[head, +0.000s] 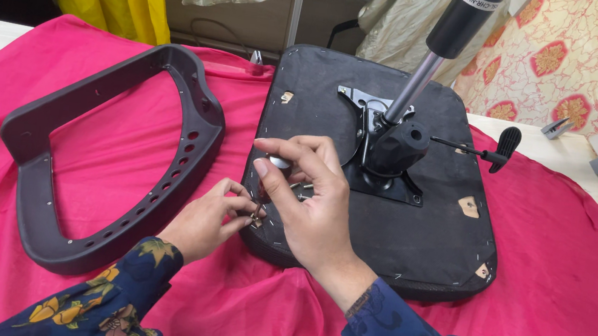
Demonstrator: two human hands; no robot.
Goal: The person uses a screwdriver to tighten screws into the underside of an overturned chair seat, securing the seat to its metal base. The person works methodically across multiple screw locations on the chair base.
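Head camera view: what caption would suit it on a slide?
Two hands work small hardware at the edge of an upturned chair seat on red cloth.

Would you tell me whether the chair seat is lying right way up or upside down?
Upside down: the chair seat shows its black stapled underside, with the metal mounting plate and gas cylinder pointing up.

A: What do we wear on our arms?

B: Dark navy long sleeves, printed with yellow-orange flowers and olive leaves. Both cuffs end at the wrist; the left hand (210, 219) and right hand (307, 205) are bare.

A: Anything beneath?

B: A pale grey-white garment shows between our sleeves at the bottom edge.
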